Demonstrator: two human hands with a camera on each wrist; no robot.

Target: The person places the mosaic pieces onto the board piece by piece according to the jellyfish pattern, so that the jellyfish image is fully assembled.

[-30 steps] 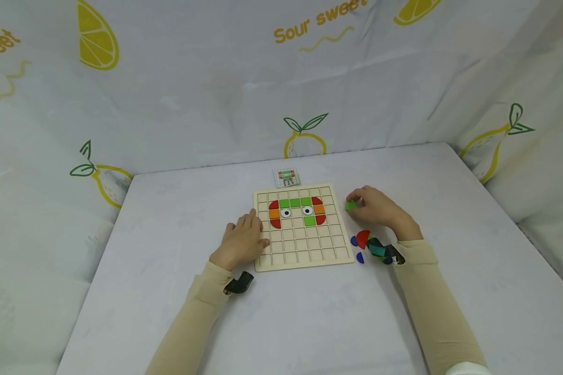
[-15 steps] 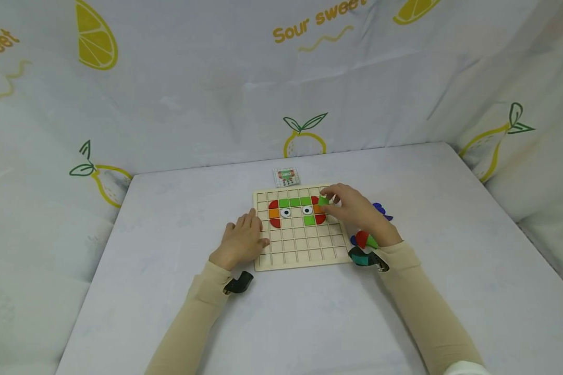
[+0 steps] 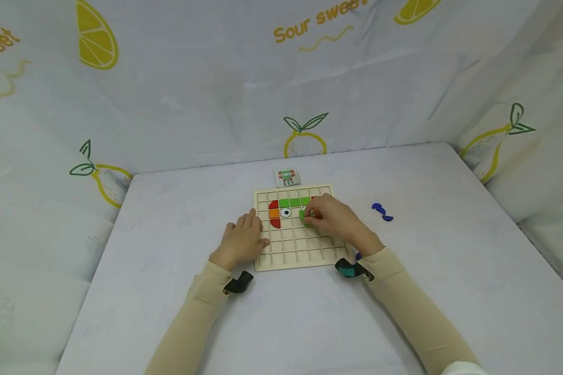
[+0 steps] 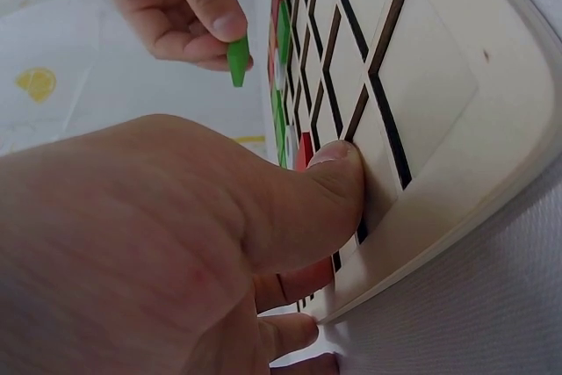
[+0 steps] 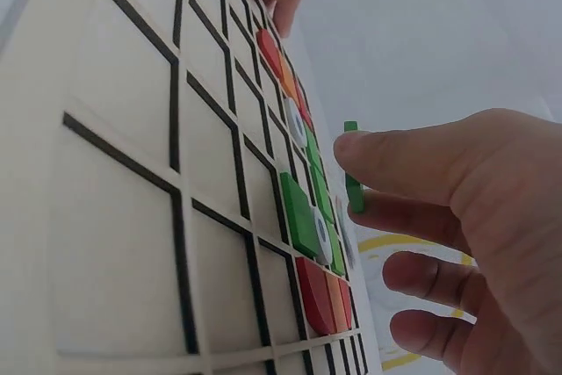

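A square wooden grid board [image 3: 295,256] lies on the table. Red, orange, green and eye-marked tiles form part of a figure in its upper half. My left hand [image 3: 241,240] rests at the board's left edge, with its thumb [image 4: 329,177] pressing on the top face. Between thumb and fingertips my right hand [image 3: 338,217] pinches a green square tile [image 5: 353,173], held above the board and apart from it in both wrist views. Below it another green tile [image 5: 299,215] sits in the grid beside an eye tile [image 5: 321,234]. My right hand partly covers the red and orange tiles on that side.
A small picture card [image 3: 286,177] lies just behind the board. Several blue pieces [image 3: 379,209] are on the table to the right. Another blue piece [image 3: 358,256] shows beside the right wrist; the forearm hides what lies around it. A printed cloth hangs behind the table.
My right hand has carried the green tile leftward from the table right of the board to above the grid, uncovering the blue pieces on the right. My left hand has stayed in place.
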